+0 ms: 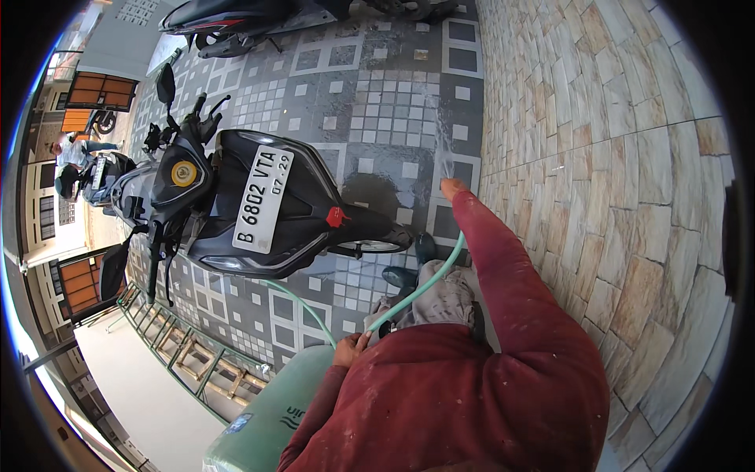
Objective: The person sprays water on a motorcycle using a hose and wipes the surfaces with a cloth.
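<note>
My right hand (452, 187) is stretched out ahead beside the stone wall, closed round the end of a pale green hose (425, 285). Water (446, 148) sprays from there onto the tiled floor. The hose curves back under my right forearm to my waist, where my left hand (351, 348) has its fingers wrapped round it. From the left hand another stretch of hose runs off to the left, under a black motor scooter (303, 216). The scooter faces me at the left, with a white plate and a red tag on its front.
A stone-clad wall (582, 173) rises along the right. Wet patterned tiles (377, 189) cover the floor. A second motorbike (236, 23) stands at the far end. A green tank (275, 401) and a green metal rack (200, 354) are at the lower left; a person (79, 151) is farther left.
</note>
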The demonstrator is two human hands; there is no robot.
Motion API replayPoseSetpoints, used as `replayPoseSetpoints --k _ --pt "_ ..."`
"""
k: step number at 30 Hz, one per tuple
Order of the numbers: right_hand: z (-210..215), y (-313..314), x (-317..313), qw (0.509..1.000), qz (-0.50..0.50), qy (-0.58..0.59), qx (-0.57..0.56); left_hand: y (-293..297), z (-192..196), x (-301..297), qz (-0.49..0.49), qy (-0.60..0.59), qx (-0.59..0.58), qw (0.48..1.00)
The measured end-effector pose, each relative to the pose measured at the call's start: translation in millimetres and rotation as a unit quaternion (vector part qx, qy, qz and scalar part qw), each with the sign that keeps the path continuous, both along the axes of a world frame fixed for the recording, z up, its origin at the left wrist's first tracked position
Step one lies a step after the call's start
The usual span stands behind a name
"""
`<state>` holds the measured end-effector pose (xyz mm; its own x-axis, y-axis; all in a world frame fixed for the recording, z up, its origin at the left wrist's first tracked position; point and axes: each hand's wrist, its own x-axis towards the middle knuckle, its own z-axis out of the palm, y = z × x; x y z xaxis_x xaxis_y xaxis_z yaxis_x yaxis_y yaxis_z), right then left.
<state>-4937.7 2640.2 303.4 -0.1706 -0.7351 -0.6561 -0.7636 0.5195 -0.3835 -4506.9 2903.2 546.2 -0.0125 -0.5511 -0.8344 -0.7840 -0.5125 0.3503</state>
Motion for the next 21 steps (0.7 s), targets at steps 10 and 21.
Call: replayPoseSetpoints --k 10,21 --pt "68.9 3.6 24.0 0.989 -0.147 0.016 -0.001 -0.1 -9.5 21.6 0.046 0.065 -0.074 0.994" --pt "17.8 -29.0 10.1 0.991 -0.074 0.092 -0.063 -4.0 -41.0 48.3 0.112 0.126 -0.111 0.979"
